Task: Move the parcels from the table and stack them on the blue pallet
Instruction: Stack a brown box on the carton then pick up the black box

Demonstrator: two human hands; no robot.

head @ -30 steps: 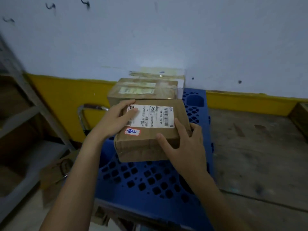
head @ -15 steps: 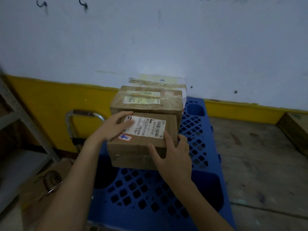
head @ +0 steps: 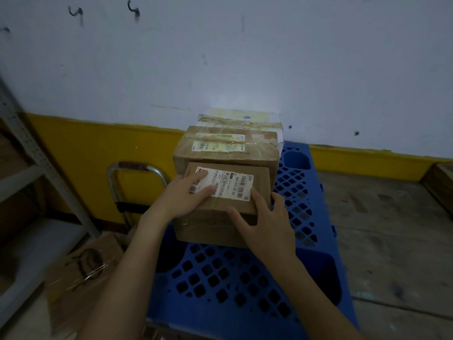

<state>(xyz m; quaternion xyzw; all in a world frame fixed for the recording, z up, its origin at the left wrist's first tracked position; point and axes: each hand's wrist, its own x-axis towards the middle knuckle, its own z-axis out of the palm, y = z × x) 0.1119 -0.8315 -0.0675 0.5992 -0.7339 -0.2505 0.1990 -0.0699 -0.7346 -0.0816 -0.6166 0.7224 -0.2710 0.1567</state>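
Head view, item in hand: front parcel point(head: 218, 224), a brown cardboard box with taped seams and a white shipping label on top. It sits on the blue pallet point(head: 232, 280), close against the taller second parcel point(head: 228, 155); whether they touch is lost in shadow. A paler third parcel point(head: 241, 119) stands behind, at the wall point(head: 220, 57). The left hand point(head: 183, 200) lies over the top left edge, its fingers point(head: 207, 191) straight and close together, pressing on the label. The right hand point(head: 268, 229) takes the near right corner, index finger and thumb on top and the other fingers bent round the right side, gripping it. Handling, as judged: stiff walls; probably light, since it is managed from the top and one corner; contents unknown. The tape and label look slick, so the bare cardboard of opposite side walls, or the bottom edges, offers the surer hold, and the corners could crush under pressure. Edges: the parcel's left face lies near the pallet's left edge, with a metal cart handle point(head: 137, 168) just beyond. Open room: bare pallet grid on the near side and along the right, plus the parcel tops for stacking. A wooden floor point(head: 382, 229) lies to the right. A metal shelf point(head: 36, 153) and a brown paper bag point(head: 83, 268) crowd the left.
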